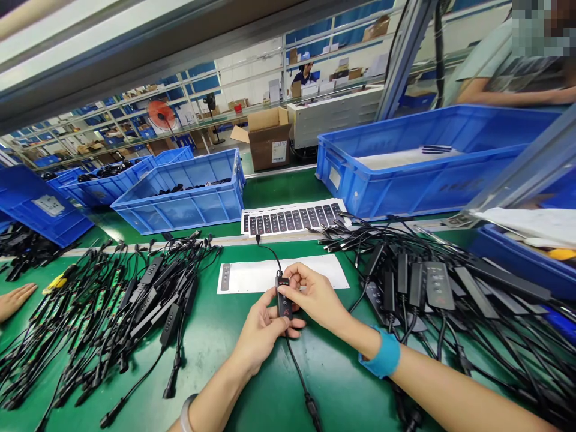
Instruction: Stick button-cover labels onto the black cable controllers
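Both my hands meet over the green work mat [216,366]. My left hand [263,327] cradles a black inline control box [284,305] from below, and my right hand [312,294] presses its fingers on the box's upper end. A thin black cable [297,369] runs from the box toward me, and another leads away to a small plug [258,239]. Just beyond my hands lies a white sticker sheet [281,275]. A heap of black cables with control boxes [103,324] lies to my left, and a second heap [432,282] lies to my right.
A sheet of black labels [292,217] lies beyond the white sheet. Blue plastic crates [180,195] holding black parts stand along the far side, and a larger blue crate [427,165] stands at the right. A co-worker's hand [13,300] rests at the left edge, and a seated person [508,66] is at the top right.
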A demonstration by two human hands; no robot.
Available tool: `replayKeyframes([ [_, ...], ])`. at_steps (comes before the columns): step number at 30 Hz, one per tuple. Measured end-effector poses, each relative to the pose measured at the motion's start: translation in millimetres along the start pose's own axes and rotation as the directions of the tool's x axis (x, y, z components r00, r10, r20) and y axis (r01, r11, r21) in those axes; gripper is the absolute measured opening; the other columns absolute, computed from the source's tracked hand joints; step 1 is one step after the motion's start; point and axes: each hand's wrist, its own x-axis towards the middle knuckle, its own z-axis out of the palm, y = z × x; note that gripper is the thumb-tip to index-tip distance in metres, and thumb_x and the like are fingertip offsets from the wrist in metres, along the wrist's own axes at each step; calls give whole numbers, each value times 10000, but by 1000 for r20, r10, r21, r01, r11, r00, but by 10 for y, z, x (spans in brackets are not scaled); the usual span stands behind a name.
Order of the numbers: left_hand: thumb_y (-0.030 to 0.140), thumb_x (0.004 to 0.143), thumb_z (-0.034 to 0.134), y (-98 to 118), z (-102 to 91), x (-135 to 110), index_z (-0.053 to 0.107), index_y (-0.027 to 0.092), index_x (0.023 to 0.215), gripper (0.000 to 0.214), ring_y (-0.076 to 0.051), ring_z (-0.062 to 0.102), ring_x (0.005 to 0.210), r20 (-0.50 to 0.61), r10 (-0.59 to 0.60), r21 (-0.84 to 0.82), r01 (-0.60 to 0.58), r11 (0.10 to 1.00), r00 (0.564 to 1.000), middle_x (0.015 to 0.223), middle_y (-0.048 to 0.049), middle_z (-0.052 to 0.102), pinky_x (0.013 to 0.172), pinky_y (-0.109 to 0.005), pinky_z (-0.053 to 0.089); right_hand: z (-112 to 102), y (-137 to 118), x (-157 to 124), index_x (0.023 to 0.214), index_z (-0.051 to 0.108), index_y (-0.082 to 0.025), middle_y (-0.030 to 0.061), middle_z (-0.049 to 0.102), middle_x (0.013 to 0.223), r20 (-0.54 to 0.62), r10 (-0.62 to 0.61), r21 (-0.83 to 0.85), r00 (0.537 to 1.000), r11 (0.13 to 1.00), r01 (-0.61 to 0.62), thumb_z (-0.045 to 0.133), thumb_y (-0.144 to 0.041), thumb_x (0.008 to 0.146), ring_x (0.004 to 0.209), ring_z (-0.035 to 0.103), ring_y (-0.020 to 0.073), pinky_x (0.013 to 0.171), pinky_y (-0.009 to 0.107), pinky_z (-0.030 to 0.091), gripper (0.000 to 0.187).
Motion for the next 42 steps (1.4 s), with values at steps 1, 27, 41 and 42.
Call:
replayKeyframes([
  [1, 254, 687, 771, 0, -2, 1, 474, 141, 1317, 706, -224, 680, 811, 0, 3, 2, -3, 1000, 1000, 999, -135, 684, 698, -313, 500, -8, 10, 7, 942, 544, -210, -42, 480, 655, -4, 16, -2, 1000, 1000, -16, 663, -327, 760, 582, 490, 129, 487, 228, 431, 246],
  [27, 575, 734, 705, -112, -9, 83, 619, 118, 981, 526, -110, 592, 549, -11, 51, 20, -51, 998, 999, 679, -24, 634, 489, -197, 463, 61, -30, -26, 1281, 485, -154, -33, 570, 655, 165, 11, -61, 986, 998, -1, 502, -349, 856, 457, 520, 109, 464, 218, 398, 468],
  [41, 489, 833, 569, -112, -464, 371, 647, 285, 1222, 446, -373, 428, 1312, 199, 600, 889, -400, 221, 775, 1367, -106, 551, 1120, -545, 269, -1358, -858, 81, 1139, 601, -130, 133, 670, 1022, -234, -124, -667, 964, 742, -66, 436, -134, 880, 1000, 618, 244, 886, 345, 456, 306],
  [42, 454, 842, 561, -122, -477, 382, 593, 269, 1292, 488, -381, 351, 1365, 220, 556, 918, -363, 161, 802, 1439, -117, 468, 1133, -576, 215, -1524, -901, 30, 1099, 622, -110, 176, 658, 1029, -273, -129, -703, 953, 703, -106, 453, -121, 862, 1034, 602, 294, 917, 407, 432, 292],
])
